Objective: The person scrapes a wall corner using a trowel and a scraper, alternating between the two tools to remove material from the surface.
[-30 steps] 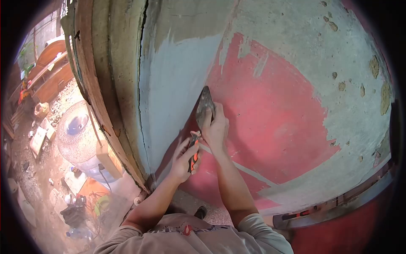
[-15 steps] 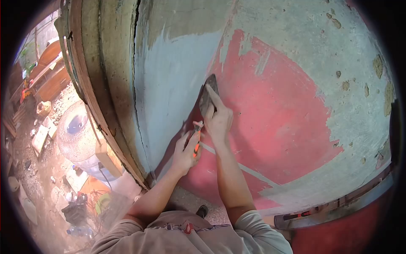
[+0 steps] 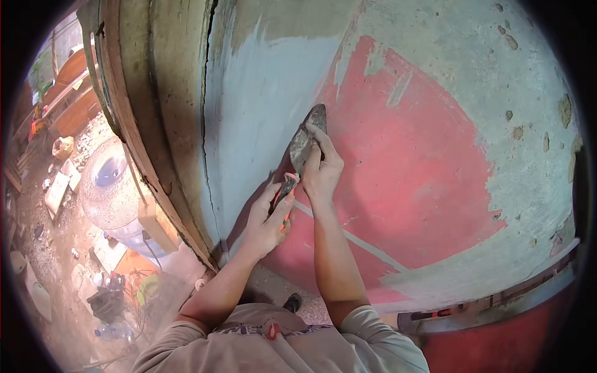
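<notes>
My right hand grips a dark grey, pointed trowel blade, its index finger laid along the face. The blade's tip is at the seam between the pale blue wall and the pink-red painted wall. Lower and to the left, my left hand is closed around an orange-and-black handle. That handle roughly lines up with the blade, but I cannot make out whether the two are joined.
A cracked wooden door frame runs down the left. Beyond it stands a big clear water jug amid rubble, with a plastic bottle. On a low ledge at lower right lies a tool with a red-and-black handle.
The blade tip has shifted slightly right and up in view, and the blade leans more to the right. My left hand has turned a little around the handle. The whole view has shifted slightly.
</notes>
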`<move>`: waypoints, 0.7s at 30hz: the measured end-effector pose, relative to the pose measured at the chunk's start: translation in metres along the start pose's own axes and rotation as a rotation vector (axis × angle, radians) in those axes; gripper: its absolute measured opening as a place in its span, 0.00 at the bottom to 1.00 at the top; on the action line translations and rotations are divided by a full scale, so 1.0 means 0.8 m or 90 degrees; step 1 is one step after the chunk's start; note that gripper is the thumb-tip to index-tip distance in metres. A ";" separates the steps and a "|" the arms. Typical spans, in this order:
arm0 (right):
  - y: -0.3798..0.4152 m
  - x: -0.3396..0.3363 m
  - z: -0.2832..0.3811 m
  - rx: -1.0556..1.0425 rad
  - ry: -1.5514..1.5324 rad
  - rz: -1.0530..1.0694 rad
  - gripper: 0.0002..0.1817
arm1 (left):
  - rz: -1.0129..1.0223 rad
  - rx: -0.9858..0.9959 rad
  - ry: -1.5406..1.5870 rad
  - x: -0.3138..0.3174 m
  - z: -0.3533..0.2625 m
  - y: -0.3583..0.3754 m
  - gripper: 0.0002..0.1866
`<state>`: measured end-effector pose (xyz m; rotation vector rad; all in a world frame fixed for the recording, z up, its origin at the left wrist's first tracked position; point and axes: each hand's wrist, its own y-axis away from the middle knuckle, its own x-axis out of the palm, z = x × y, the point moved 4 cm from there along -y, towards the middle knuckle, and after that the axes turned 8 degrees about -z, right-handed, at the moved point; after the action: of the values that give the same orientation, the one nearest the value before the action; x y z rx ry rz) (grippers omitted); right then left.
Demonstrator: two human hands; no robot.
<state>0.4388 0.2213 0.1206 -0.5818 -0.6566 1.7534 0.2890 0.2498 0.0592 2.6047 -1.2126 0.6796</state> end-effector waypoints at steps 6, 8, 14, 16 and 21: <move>-0.022 0.003 0.013 -0.036 0.006 0.011 0.21 | 0.011 0.036 -0.011 0.014 -0.014 -0.008 0.14; -0.027 0.003 0.018 -0.029 0.000 0.011 0.21 | 0.009 0.027 -0.002 0.021 -0.019 -0.004 0.13; -0.022 -0.006 0.009 -0.037 0.043 0.021 0.21 | 0.040 -0.007 0.035 0.015 -0.002 -0.002 0.13; -0.038 -0.006 0.033 -0.078 0.066 0.027 0.22 | 0.044 0.003 0.066 0.029 -0.012 -0.009 0.15; -0.024 -0.013 0.023 -0.177 0.108 -0.002 0.20 | 0.043 -0.043 0.064 0.019 0.010 0.000 0.17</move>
<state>0.4419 0.2134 0.1480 -0.9102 -0.7857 1.5997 0.2999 0.2369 0.0592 2.4545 -1.2743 0.7579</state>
